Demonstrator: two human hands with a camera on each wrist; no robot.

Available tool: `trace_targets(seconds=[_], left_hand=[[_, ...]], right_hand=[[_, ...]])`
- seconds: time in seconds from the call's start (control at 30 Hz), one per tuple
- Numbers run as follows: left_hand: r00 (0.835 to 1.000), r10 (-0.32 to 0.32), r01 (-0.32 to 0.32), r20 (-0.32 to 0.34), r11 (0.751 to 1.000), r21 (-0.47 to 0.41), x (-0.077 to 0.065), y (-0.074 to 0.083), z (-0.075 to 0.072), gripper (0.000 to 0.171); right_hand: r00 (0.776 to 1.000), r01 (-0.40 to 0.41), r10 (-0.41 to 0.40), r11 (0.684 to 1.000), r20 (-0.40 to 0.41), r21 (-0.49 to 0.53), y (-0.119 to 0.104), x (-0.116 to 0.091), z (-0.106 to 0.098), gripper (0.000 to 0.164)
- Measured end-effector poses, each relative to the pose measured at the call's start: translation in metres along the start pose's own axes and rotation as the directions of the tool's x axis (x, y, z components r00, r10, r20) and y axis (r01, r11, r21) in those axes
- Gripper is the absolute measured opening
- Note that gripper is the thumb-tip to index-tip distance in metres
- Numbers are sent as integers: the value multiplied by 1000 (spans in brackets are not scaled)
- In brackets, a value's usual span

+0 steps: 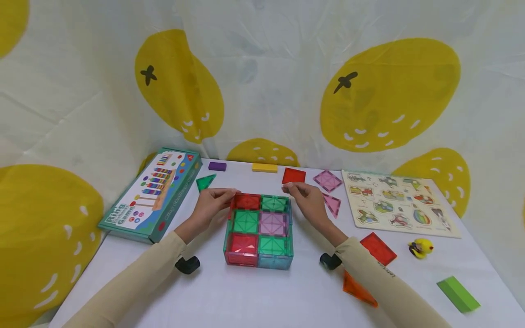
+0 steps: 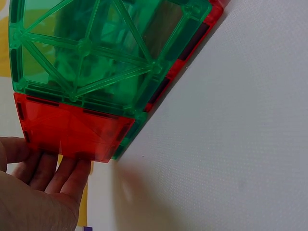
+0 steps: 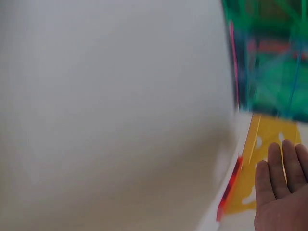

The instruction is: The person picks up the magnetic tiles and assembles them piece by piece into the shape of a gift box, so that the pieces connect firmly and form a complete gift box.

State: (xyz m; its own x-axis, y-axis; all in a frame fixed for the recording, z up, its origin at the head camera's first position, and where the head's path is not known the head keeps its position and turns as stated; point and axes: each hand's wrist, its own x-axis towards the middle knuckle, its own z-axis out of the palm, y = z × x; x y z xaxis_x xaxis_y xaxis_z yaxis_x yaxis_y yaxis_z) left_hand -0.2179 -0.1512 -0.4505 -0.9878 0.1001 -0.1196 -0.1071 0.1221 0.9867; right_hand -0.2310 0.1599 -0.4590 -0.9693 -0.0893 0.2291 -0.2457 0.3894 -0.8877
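A boxy structure of clear magnetic tiles [image 1: 258, 232] stands on the white table, with red, green and purple squares showing in two columns. My left hand [image 1: 211, 207] is at its far left corner. In the left wrist view, the fingers [image 2: 72, 178] lie against the far edge of a red tile [image 2: 72, 127], below a green tile [image 2: 86, 53]. My right hand [image 1: 307, 200] hovers by the far right corner. In the right wrist view, that hand [image 3: 284, 187] has straight fingers, apart from the blurred blue-green tiles [image 3: 274, 82].
A ring game box [image 1: 151, 191] lies at left. Purple [image 1: 217, 166] and yellow blocks [image 1: 264, 168] sit at the back. Loose tiles, including a red square [image 1: 294, 175] and an orange one [image 1: 357, 289], lie around. A picture puzzle board [image 1: 398, 205], yellow duck [image 1: 420, 248] and green block [image 1: 458, 294] are at right.
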Motion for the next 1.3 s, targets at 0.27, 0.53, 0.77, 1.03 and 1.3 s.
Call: trace_targets(seconds=[0.27, 0.53, 0.77, 1.03, 1.3], left_hand=[[1000, 5, -5, 7, 1000, -14, 1, 0, 1, 29], [1000, 7, -7, -7, 1000, -1, -2, -2, -1, 31], [1000, 10, -10, -2, 1000, -14, -1, -2, 0, 31], [999, 37, -37, 0, 999, -17, 3, -2, 2, 33], [1000, 19, -19, -4, 999, -34, 2, -4, 1, 32]], right_hand=[[992, 39, 21, 891, 127, -453, 12, 47, -22, 43], [956, 166, 30, 767, 293, -620, 22, 74, -17, 66], [941, 104, 126, 774, 313, -624, 36, 81, -20, 78], [952, 154, 51, 772, 301, -617, 44, 76, -24, 72], [954, 181, 19, 762, 300, -622, 43, 69, -25, 76]])
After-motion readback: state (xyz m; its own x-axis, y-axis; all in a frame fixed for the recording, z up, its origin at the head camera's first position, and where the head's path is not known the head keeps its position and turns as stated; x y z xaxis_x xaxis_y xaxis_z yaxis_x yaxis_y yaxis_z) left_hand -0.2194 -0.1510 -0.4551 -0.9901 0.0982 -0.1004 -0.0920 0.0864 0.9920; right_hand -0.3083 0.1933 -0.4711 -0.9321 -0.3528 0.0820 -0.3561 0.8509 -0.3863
